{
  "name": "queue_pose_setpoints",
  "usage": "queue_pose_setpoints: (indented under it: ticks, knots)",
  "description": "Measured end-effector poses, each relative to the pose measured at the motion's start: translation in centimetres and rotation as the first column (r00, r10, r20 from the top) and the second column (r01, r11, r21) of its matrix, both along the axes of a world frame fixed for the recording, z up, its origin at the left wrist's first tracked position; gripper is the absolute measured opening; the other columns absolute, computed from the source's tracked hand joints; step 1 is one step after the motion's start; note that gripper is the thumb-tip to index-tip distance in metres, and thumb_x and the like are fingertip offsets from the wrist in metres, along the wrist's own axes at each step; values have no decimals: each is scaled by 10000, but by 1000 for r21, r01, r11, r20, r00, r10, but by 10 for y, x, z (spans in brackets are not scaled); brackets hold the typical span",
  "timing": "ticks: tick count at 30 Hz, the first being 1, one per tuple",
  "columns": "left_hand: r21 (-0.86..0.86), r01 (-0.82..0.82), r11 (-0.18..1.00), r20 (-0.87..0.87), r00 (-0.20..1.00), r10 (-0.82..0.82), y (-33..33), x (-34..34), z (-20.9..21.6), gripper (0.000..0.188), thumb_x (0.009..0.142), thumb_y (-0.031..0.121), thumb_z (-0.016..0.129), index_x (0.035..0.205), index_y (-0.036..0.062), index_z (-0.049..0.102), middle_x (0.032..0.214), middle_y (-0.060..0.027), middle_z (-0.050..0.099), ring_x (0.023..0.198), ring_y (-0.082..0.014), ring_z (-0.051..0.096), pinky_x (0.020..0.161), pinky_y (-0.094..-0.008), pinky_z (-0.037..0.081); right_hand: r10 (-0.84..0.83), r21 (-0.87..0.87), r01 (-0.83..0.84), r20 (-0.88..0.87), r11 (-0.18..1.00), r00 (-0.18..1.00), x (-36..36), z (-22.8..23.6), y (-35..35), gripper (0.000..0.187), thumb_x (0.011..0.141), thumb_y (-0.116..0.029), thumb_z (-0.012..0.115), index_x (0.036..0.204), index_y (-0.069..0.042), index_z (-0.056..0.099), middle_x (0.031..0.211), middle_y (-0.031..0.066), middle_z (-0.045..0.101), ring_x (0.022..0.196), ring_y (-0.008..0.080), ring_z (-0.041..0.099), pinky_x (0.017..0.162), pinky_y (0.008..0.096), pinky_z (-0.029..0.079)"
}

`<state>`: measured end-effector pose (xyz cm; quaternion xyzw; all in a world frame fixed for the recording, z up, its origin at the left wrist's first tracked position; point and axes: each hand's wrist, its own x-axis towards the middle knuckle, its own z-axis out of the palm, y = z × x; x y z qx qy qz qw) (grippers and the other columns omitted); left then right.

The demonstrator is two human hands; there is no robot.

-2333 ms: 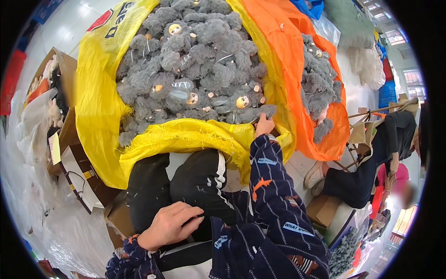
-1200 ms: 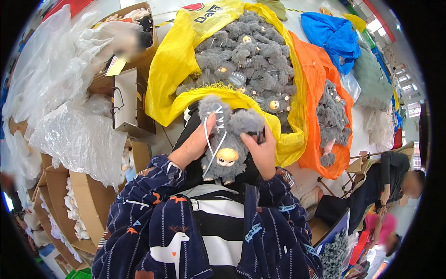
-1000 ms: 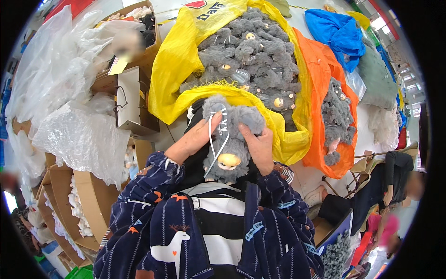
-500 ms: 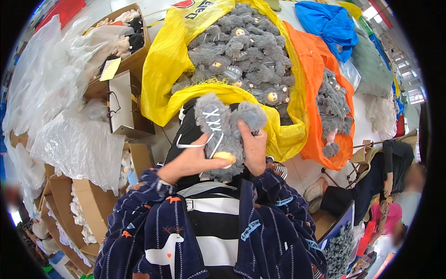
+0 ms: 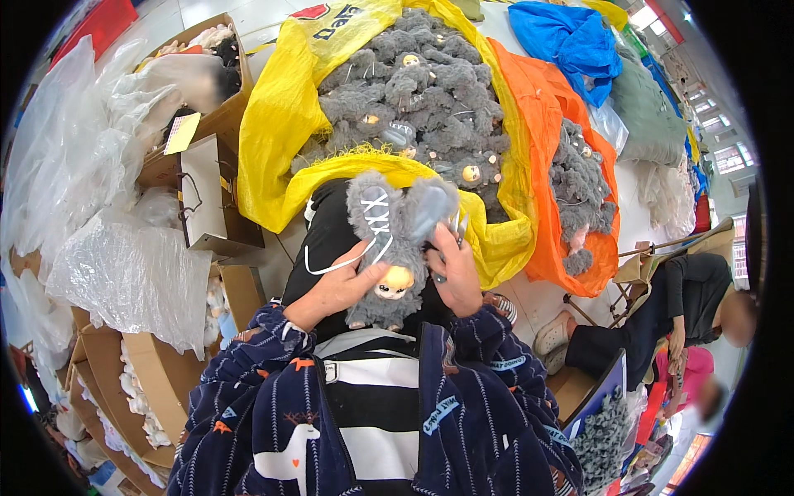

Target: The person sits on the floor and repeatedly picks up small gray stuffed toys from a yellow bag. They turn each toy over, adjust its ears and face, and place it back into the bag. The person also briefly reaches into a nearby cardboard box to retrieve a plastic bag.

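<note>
A grey plush doll [image 5: 394, 252] with long rabbit-like ears and a small hard face [image 5: 394, 283] lies on my lap. White lacing [image 5: 376, 217] criss-crosses its left ear, and a loose white ribbon end [image 5: 318, 270] trails out to the left. My left hand [image 5: 341, 289] grips the doll's side, thumb beside the face. At the doll's right side, beside the grey-lined right ear [image 5: 432, 207], my right hand [image 5: 456, 279] is closed on small scissors [image 5: 461, 226]. Their metal tips point up past my fingers; the fingers hide most of the rest.
Ahead stands a yellow sack [image 5: 273, 165] full of similar grey plush dolls, with an orange sack [image 5: 542, 107] of more beside it. Cardboard boxes [image 5: 165, 372] and clear plastic sheeting [image 5: 128, 264] crowd the left. A seated person [image 5: 653, 306] is at the right.
The doll has tipped so its face now shows. My right hand has let go of the right ear and now shows scissors. The view has shifted slightly.
</note>
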<state>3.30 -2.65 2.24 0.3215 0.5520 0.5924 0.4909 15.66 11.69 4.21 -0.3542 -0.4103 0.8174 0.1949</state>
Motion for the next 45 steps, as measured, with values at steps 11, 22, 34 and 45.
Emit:
queue_pose_setpoints:
  ticks: [11, 22, 34, 45]
  knots:
    - [-199, -65, 978, -331, 944, -4, -43, -67, 29, 182, 875, 121, 507, 975, -2, 597, 648, 27, 476, 584, -62, 429, 524, -228, 388, 351, 478, -456, 297, 750, 888, 13, -13, -27, 765, 669, -250, 747, 1260, 49, 365, 1182, 155, 492, 1085, 185, 476, 938, 287, 360]
    - [-77, 41, 996, -126, 991, -51, -68, -10, 14, 435, 795, 151, 637, 1158, -15, 465, 944, -95, 596, 900, -138, 564, 777, -274, 467, 333, 520, -402, 225, 754, 916, 11, -12, -33, 806, 642, -151, 745, 1286, 55, 308, 1197, 157, 470, 1104, 188, 459, 948, 303, 353]
    - [20, 320, 947, 60, 945, -320, -8, 2, -19, 371, 776, 128, 661, 1104, 3, 539, 1055, -62, 593, 958, -119, 527, 869, -275, 408, 30, 187, -25, -27, 982, 999, 0, -2, 1, 233, 821, -75, 552, 1046, -16, 537, 957, 41, 588, 886, 123, 552, 769, 267, 443]
    - [-38, 102, 994, 350, 933, -83, -3, 2, -11, 357, 816, 154, 622, 1123, -4, 529, 1048, -47, 580, 960, -114, 516, 860, -273, 407, 25, 864, -105, 107, 492, 994, 11, 0, -1, 325, 757, -120, 666, 1035, 11, 560, 1025, 31, 540, 731, 65, 480, 635, 199, 397]
